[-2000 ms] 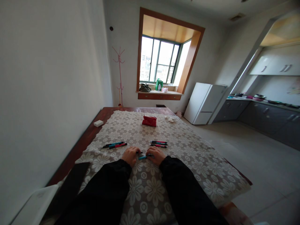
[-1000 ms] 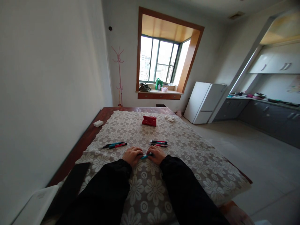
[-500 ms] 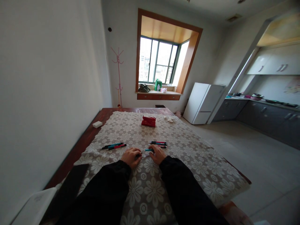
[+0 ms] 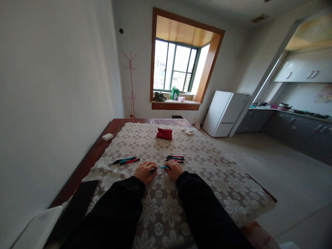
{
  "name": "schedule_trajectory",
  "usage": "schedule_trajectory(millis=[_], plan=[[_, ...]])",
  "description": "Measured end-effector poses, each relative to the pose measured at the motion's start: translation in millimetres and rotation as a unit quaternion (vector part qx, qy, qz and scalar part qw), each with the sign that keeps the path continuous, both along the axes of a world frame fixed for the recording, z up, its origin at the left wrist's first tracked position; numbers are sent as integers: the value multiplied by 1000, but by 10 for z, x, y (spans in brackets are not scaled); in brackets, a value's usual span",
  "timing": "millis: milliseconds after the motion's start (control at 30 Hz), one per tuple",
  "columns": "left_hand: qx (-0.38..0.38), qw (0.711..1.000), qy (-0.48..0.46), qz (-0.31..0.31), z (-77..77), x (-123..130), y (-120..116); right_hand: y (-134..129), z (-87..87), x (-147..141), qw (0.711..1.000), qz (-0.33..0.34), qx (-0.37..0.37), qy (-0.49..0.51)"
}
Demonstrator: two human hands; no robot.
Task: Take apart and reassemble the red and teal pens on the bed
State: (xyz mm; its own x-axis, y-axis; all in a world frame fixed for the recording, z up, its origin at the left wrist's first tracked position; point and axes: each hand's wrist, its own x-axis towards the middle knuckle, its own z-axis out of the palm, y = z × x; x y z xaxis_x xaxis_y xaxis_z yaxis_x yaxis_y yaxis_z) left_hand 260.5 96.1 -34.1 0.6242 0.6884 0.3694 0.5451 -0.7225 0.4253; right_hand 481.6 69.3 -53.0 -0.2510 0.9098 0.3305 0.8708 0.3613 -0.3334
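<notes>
Over the near middle of the tablecloth, my left hand is closed, its fingertips pinching a small dark pen part that is mostly hidden. Facing it, my right hand is closed around a teal pen barrel, whose end points left toward the other hand. A thin whitish piece shows in the narrow gap between both hands; its exact kind is too small to tell. Left of my hands lie several teal, red and black pens. Just beyond my right hand is another group of pens, side by side.
A red pouch stands farther back on the flowered tablecloth. White crumpled tissue lies to its right, and a small white box sits by the left edge. A dark flat object is at the near left.
My right hand has drawn its fingers in around the teal barrel, which has shifted slightly. The whitish piece between the hands shows less than before. The pen groups stay put.
</notes>
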Motion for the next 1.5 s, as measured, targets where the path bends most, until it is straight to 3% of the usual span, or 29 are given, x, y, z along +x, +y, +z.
schedule_trajectory(millis=[200, 433, 767, 1167, 1500], plan=[[19, 1000, -12, -5, 14, 3, -8, 7, -7, 9, 1000, -4, -3, 0], [-7, 1000, 13, -4, 5, 5, -15, -13, -17, -61, 998, 65, 16, -18], [-9, 1000, 24, -10, -4, 6, -11, -49, 8, -113, 995, 98, 14, -23], [-5, 1000, 13, -16, -44, 0, 11, -48, -29, -147, 996, 87, 4, -10], [-53, 998, -33, -26, -94, 21, 29, -52, -16, -146, 996, 90, -11, -14]])
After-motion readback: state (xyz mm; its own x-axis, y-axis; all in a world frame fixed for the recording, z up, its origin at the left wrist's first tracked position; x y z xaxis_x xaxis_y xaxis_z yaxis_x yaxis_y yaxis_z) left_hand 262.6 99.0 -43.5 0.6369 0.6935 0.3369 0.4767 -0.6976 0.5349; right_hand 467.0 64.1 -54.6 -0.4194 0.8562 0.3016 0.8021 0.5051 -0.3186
